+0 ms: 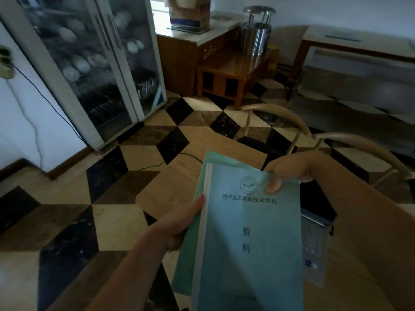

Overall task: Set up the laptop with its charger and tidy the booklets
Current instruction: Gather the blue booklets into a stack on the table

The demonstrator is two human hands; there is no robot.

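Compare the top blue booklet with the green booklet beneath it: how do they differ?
The blue booklet lies on top, its cover fully in view; the green booklet shows only along its left and top edges. The blue booklet carries a round emblem and printed characters; no print is legible on the green booklet. Both are held together by the left hand and right hand.

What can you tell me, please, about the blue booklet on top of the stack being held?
The blue booklet is a thin paper-covered volume with a pale strip along its left spine edge, a round emblem near the top and dark printed characters below. It lies face up on a green booklet, held above the wooden table. The left hand grips its spine side; the right hand pinches its top edge.
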